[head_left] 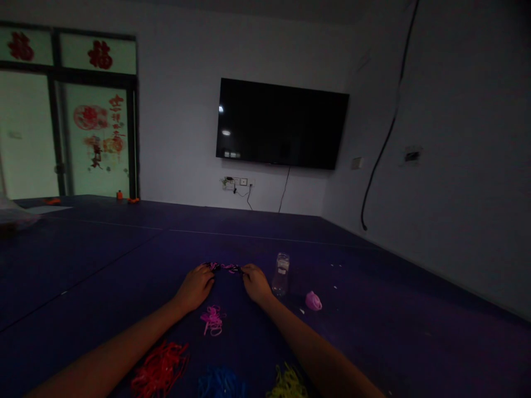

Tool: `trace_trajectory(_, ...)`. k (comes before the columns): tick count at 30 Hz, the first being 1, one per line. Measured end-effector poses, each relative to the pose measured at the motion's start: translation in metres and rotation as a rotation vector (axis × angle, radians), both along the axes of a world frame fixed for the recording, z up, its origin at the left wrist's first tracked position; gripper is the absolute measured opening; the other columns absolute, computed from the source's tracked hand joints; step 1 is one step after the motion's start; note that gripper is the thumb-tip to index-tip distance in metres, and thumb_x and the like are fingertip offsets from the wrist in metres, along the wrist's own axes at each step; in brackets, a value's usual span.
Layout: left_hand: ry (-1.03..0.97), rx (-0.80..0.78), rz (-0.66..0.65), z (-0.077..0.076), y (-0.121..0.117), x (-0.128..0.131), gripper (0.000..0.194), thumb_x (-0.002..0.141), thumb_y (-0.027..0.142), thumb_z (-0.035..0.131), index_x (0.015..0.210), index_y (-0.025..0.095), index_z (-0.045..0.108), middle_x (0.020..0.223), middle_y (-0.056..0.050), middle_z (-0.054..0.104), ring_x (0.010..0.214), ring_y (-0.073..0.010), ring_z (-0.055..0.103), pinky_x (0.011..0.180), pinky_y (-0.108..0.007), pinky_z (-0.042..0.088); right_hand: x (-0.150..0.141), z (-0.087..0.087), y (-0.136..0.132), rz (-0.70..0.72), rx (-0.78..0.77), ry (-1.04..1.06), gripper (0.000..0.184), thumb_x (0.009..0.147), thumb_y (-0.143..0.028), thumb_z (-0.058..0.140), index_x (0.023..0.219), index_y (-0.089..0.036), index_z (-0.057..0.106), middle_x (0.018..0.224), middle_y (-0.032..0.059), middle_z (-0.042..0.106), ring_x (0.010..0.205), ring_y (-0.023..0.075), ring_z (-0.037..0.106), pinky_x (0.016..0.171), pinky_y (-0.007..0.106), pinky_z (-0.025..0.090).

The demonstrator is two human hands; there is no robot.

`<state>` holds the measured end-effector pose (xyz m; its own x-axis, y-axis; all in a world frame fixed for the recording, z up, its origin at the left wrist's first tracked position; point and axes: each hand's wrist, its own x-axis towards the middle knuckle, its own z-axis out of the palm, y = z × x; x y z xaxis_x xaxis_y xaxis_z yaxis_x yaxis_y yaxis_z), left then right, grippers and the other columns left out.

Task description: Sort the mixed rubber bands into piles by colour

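Observation:
My left hand (194, 287) and my right hand (255, 283) rest on a dark purple floor mat (103, 260), fingers pinched on the two ends of a short pink and dark braided strand (226, 267) stretched between them. A small bunch of pink strings (212, 319) lies just behind my hands, between my forearms. Closer to me lie piles of red strings (160, 369), blue strings (219, 382) and yellow strings (288, 382).
A clear plastic bottle (281, 274) stands right of my right hand, with a small pink object (313, 300) beside it. A black TV (282, 122) hangs on the far wall. A glass door with red decorations (97, 138) is at the left.

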<state>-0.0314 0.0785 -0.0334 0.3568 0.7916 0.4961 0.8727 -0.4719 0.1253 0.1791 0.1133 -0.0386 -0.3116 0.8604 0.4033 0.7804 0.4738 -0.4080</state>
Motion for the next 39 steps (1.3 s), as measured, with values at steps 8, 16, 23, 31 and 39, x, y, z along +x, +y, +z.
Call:
trace_trajectory(8, 0.019, -0.003, -0.015, 0.000, 0.000, 0.000, 0.020, 0.086, 0.016, 0.045, 0.087, 0.016, 0.065, 0.097, -0.009, 0.065, 0.101, -0.0224, 0.055, 0.093, -0.037, 0.040, -0.001, 0.002, -0.003, -0.019, 0.004, 0.021, 0.034, 0.081, -0.009, 0.040, 0.098, -0.016, 0.069, 0.108, 0.0076, 0.065, 0.103, 0.0168, 0.057, 0.093, 0.026, 0.038)
trace_trajectory(16, 0.010, -0.018, -0.013, 0.002, -0.001, 0.001, 0.018, 0.085, 0.016, 0.047, 0.088, 0.016, 0.066, 0.097, -0.010, 0.065, 0.101, -0.0225, 0.056, 0.096, -0.038, 0.038, 0.000, 0.008, -0.010, -0.102, 0.015, -0.020, 0.034, 0.082, -0.011, 0.040, 0.099, -0.019, 0.068, 0.106, 0.0053, 0.066, 0.102, 0.0170, 0.058, 0.091, 0.025, 0.038)
trace_trajectory(23, -0.025, -0.007, 0.002, -0.002, 0.001, 0.000, 0.020, 0.085, 0.017, 0.048, 0.092, 0.018, 0.066, 0.101, -0.009, 0.065, 0.105, -0.0227, 0.054, 0.098, -0.038, 0.038, 0.000, 0.007, -0.011, -0.113, 0.003, -0.091, 0.033, 0.080, -0.013, 0.041, 0.098, -0.020, 0.068, 0.106, 0.0055, 0.067, 0.104, 0.0190, 0.057, 0.092, 0.028, 0.037)
trace_trajectory(31, 0.008, -0.017, -0.015, 0.003, -0.002, 0.000, 0.019, 0.085, 0.016, 0.047, 0.089, 0.017, 0.065, 0.098, -0.009, 0.064, 0.102, -0.0224, 0.055, 0.095, -0.038, 0.040, 0.000, 0.005, -0.009, -0.107, -0.018, -0.133, 0.036, 0.077, -0.009, 0.041, 0.101, -0.017, 0.068, 0.109, 0.0077, 0.065, 0.107, 0.0200, 0.055, 0.094, 0.028, 0.036)
trace_trajectory(39, -0.008, -0.025, -0.014, -0.001, 0.002, 0.000, 0.018, 0.085, 0.016, 0.048, 0.090, 0.018, 0.065, 0.098, -0.008, 0.065, 0.102, -0.0226, 0.055, 0.095, -0.038, 0.039, 0.001, 0.004, -0.008, -0.096, 0.004, -0.120, 0.041, 0.076, -0.007, 0.039, 0.105, -0.018, 0.067, 0.114, 0.0074, 0.063, 0.108, 0.0199, 0.055, 0.094, 0.028, 0.037)
